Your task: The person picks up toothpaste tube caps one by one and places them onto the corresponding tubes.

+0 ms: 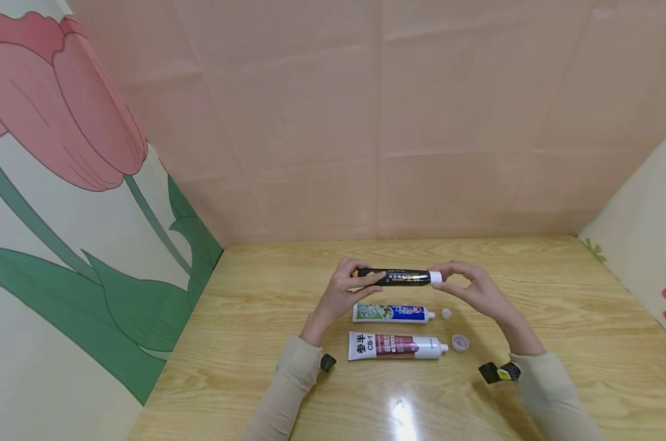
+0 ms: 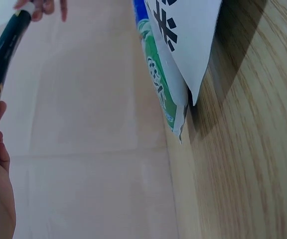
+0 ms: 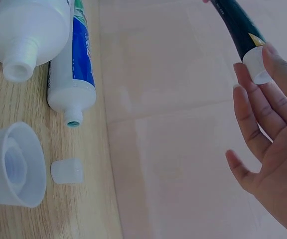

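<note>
A black toothpaste tube is held level above the table between both hands. My left hand grips its tail end. At the other end, the thumb and fingers of my right hand pinch the white cap, which sits on the tube. Below lie two uncapped tubes side by side: a blue and green toothpaste tube and, nearer me, a white and maroon toothpaste tube. Their nozzles point right. A small white cap and a wider, translucent white cap rest beside those nozzles.
The wooden table runs back to a pink covered wall. A tulip-patterned panel borders the left side, and a pale panel with red petals stands on the right.
</note>
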{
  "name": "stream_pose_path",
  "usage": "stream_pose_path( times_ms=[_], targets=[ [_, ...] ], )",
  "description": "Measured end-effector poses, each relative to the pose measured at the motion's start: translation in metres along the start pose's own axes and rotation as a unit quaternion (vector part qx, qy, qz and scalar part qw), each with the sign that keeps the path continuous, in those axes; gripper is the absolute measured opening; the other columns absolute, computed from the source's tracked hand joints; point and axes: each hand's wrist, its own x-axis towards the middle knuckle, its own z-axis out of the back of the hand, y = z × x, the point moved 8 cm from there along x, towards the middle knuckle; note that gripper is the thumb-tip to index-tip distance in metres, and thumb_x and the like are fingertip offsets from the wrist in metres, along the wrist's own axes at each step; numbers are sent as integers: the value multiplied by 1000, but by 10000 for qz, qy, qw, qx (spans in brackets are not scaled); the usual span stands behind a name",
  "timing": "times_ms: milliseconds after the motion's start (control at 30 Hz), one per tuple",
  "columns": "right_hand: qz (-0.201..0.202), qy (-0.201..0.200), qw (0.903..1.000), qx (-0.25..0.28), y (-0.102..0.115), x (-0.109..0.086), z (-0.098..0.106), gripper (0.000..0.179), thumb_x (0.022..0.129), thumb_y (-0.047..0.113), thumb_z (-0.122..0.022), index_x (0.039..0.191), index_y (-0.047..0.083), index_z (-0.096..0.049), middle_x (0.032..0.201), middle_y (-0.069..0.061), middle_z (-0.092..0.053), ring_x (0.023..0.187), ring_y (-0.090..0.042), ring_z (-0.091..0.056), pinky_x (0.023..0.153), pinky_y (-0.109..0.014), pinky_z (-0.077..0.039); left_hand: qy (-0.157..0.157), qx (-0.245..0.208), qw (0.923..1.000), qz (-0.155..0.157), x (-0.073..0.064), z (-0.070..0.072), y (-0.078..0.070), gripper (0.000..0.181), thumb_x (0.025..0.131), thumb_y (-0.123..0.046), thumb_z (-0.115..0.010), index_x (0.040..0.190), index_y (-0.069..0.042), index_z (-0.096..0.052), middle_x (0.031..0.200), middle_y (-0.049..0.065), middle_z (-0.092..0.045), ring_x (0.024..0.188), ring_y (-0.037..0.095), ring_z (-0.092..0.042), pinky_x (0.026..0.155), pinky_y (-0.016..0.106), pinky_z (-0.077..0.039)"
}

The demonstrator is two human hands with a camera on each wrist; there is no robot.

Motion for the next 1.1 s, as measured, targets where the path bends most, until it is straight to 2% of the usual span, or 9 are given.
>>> stream_pose_path(
  times_ms=[133,267,333,400,633,833,900,967,1100],
  targets=[
    [102,13,9998,-171,1,0,-1,25,82,-3,-65,106,3,-66,89,-1,-64,88,-4,-54,89,-48,-34,16,117,9999,21,0,-1,0,33,71,-15,-78,103,-12,-72,103,7,-59,89,17,-48,76,28,-39],
    [252,-17,9988,-429,3,-1,0,23,82,-5,-65,104,2,-66,91,-3,-66,88,-3,-54,83,-29,-37,29,132,9999,68,0,-2,-1,34,69,-13,-79,102,-11,-72,103,7,-59,92,18,-50,78,28,-40],
    [244,-14,9986,-466,2,-1,0,22,82,-5,-64,103,2,-66,92,-4,-66,88,-3,-54,81,-26,-37,42,128,9999,70,0,-2,-2,34,68,-12,-80,102,-11,-72,103,7,-59,93,17,-49,78,28,-41],
    [135,37,9990,-427,0,-1,0,22,83,-4,-63,104,2,-66,94,-4,-67,88,-3,-53,82,-27,-37,81,112,9998,129,-1,-3,-1,34,69,-12,-79,102,-11,-72,104,6,-58,93,17,-49,77,27,-40],
    [-521,282,9982,-92,-8,-1,-3,24,85,8,-66,109,6,-64,96,-2,-64,89,-4,-52,87,-50,-34,273,-126,9978,586,-4,-7,6,38,70,-9,-79,107,-11,-70,106,5,-58,95,15,-47,73,21,-35],
    [-531,310,9979,-188,-7,-1,-4,31,83,12,-69,113,9,-63,91,0,-62,94,-4,-51,90,-57,-35,394,-163,9960,779,-5,-8,9,37,73,-13,-77,109,-13,-69,106,3,-59,97,14,-48,75,20,-37],
    [-474,237,9985,-156,-18,-1,-4,30,82,13,-70,112,14,-65,91,3,-63,97,-3,-51,92,-58,-34,485,-85,9957,780,-5,-9,9,36,75,-17,-76,110,-14,-69,106,2,-59,96,13,-48,76,19,-37],
    [-327,165,9990,-267,-28,-1,-4,31,80,12,-72,110,17,-65,89,5,-63,97,-3,-52,92,-56,-34,626,95,9954,720,-4,-10,9,35,78,-24,-73,112,-16,-68,106,1,-60,96,12,-49,79,20,-39],
    [86,20,9982,-598,-41,0,0,35,75,10,-76,106,20,-67,85,9,-62,92,-4,-54,99,-39,-32,961,384,9932,533,-5,-12,9,37,81,-30,-69,116,-18,-66,108,0,-60,96,10,-50,85,21,-40]
  ],
)
